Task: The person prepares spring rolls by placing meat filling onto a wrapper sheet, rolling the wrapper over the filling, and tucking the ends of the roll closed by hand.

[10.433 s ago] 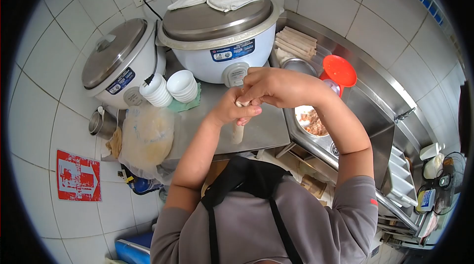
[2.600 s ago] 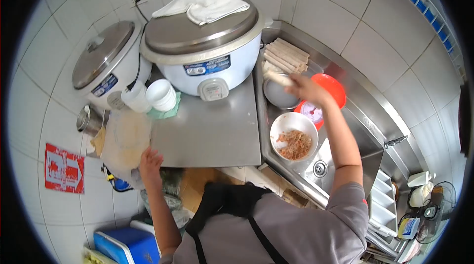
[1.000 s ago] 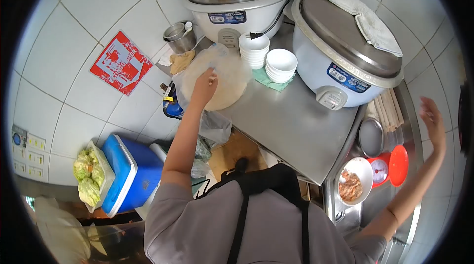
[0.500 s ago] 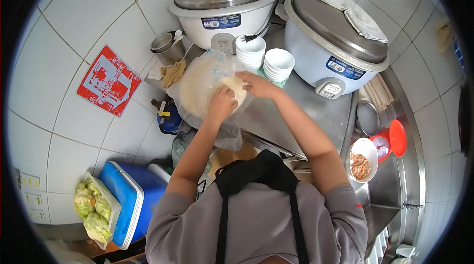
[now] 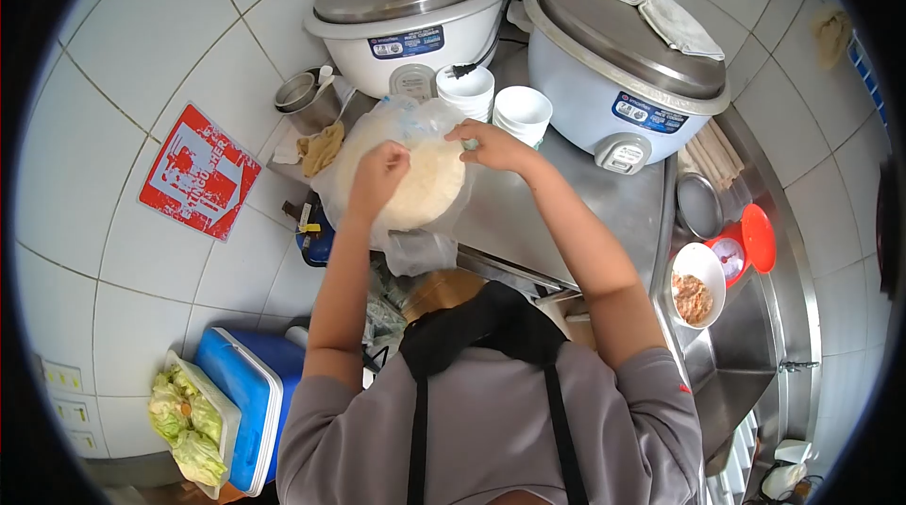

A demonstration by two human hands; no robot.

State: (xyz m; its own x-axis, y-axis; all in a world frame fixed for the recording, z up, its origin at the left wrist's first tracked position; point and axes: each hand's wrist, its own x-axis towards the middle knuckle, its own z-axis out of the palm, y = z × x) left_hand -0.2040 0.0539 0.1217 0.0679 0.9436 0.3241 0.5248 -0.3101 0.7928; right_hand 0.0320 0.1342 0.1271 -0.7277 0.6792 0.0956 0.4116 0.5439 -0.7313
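Note:
A clear plastic bag with a stack of round pale wrappers lies on the left end of the steel counter. Above its left part is my left hand, fingers curled together; whatever they may pinch is too small to make out. My right hand is at the stack's upper right edge, thumb and fingers closed on what looks like the bag's or a wrapper's edge, not clearly visible. White bowls stand stacked just beyond it.
Two rice cookers stand at the back. On the right, the sink area holds a bowl of filling, a red scale, a metal bowl and rolls. A blue cooler and a lettuce tray sit lower left.
Earlier a roll was carried to the pile at the sink. Since then, both hands have come to the wrappers. In the last half second my left hand has lifted and moved left, uncovering the stack.

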